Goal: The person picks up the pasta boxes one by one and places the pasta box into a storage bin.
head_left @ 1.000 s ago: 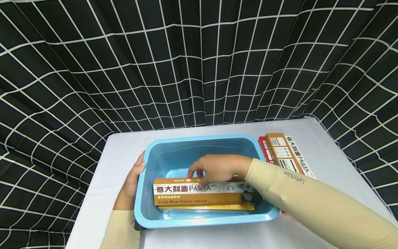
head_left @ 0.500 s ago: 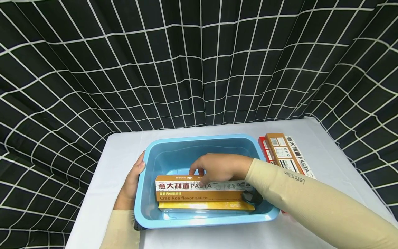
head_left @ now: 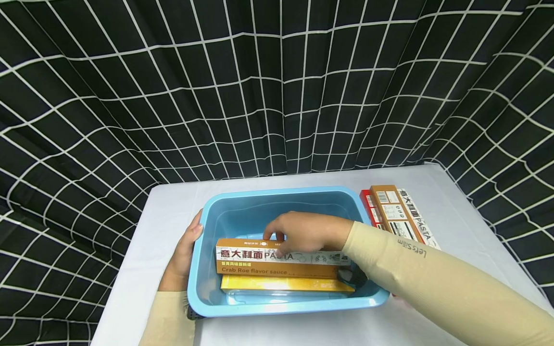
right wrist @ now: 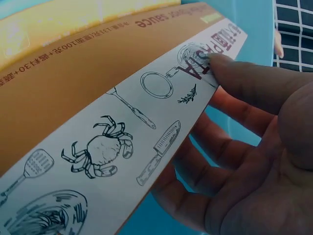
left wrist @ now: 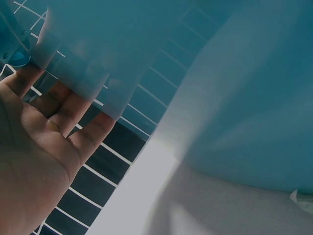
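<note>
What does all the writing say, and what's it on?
"意大利面 PASTA": held brown box
"Crab Roe flavor sauce": same box
"131克…100克+酱料30": same box
"意大利面 PASTA": another box
"Let'sSlim": right sleeve
Yellow box and other small print: too small or blurred.

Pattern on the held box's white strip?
The strip shows dark drawings, including a crab; best in the right wrist view.

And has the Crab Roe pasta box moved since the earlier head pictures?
Yes, in the head view the Crab Roe pasta box has shifted slightly away from the near rim of the blue tub, and more of the yellow box shows.
</note>
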Tool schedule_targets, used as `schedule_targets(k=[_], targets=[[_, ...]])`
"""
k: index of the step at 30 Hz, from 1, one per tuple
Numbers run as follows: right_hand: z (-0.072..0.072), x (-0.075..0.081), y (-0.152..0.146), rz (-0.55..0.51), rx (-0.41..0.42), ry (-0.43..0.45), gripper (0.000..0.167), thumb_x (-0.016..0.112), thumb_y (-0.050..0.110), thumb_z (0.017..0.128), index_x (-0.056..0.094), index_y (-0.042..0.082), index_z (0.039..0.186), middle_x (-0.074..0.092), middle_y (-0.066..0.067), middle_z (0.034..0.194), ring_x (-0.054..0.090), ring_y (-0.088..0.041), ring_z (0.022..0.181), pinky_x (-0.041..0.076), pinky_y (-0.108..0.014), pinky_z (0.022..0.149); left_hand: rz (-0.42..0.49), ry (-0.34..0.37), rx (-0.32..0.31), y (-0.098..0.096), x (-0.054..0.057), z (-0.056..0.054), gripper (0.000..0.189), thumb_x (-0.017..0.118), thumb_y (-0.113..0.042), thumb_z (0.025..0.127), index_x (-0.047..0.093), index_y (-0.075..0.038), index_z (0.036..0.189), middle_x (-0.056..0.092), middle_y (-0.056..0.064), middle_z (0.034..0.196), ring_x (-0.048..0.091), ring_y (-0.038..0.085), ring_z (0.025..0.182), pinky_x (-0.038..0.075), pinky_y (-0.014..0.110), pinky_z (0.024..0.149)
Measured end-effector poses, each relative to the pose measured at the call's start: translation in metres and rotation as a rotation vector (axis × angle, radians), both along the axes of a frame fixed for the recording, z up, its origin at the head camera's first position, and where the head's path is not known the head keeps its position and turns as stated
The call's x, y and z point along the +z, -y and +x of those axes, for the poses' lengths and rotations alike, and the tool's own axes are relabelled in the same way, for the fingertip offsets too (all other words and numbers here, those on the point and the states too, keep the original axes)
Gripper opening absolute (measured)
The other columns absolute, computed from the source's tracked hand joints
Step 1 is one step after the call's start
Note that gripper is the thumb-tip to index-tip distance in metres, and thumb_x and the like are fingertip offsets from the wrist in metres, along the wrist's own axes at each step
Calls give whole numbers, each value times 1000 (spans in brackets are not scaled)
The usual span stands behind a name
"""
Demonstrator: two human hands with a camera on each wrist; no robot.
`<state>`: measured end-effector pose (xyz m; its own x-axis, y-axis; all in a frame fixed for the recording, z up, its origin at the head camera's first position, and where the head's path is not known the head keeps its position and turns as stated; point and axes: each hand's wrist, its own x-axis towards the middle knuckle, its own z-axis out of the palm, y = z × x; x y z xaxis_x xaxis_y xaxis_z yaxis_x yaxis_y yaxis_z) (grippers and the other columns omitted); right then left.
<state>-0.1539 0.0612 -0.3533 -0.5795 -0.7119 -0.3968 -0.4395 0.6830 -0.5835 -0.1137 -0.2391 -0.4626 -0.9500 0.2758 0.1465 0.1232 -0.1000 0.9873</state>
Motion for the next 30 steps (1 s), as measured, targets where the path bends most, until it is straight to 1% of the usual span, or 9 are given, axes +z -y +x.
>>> schedule_targets(k=[5, 9, 14, 20, 26, 30], targets=[[-1, 0, 2, 19, -26, -25, 36, 85, 15, 97, 75, 16, 132, 68, 7, 97, 64, -16, 90, 56, -37, 81, -22, -3, 19, 0, -1, -1, 67, 33, -38, 107, 32, -20, 172, 42, 8, 168, 32, 32, 157, 30, 54, 119], [-2, -1, 3, 41, -46, -35, 37, 86, 15, 96, 75, 15, 132, 69, 6, 98, 65, -16, 89, 56, -38, 81, -25, -9, 17, -1, -1, -1, 67, 33, -38, 107, 33, -20, 171, 43, 8, 168, 33, 33, 157, 30, 55, 119], [-2, -6, 4, 66, -32, -43, 37, 85, 15, 98, 74, 16, 133, 69, 6, 99, 64, -15, 90, 56, -37, 83, -20, -10, 5, 0, 0, -1, 67, 33, -37, 107, 33, -20, 171, 43, 9, 167, 34, 35, 156, 30, 58, 118], [-2, -8, 6, 92, -18, -48, 34, 85, 16, 98, 75, 17, 130, 68, 7, 97, 63, -15, 90, 55, -38, 83, -34, -22, 11, 0, 0, -1, 67, 33, -37, 107, 33, -19, 171, 43, 9, 167, 34, 35, 156, 32, 57, 118], [-2, -9, 8, 119, -28, -63, 33, 84, 17, 98, 75, 17, 130, 69, 8, 98, 63, -14, 92, 54, -38, 86, -37, -26, 15, 0, -1, -1, 67, 33, -37, 107, 34, -19, 171, 44, 10, 166, 35, 36, 155, 31, 62, 116], [-1, -8, 9, 126, -34, -73, 32, 85, 17, 98, 76, 16, 129, 69, 8, 98, 63, -14, 91, 55, -38, 86, -34, -27, 11, 0, 0, -1, 66, 33, -37, 107, 34, -19, 170, 45, 11, 165, 36, 36, 155, 35, 57, 116]])
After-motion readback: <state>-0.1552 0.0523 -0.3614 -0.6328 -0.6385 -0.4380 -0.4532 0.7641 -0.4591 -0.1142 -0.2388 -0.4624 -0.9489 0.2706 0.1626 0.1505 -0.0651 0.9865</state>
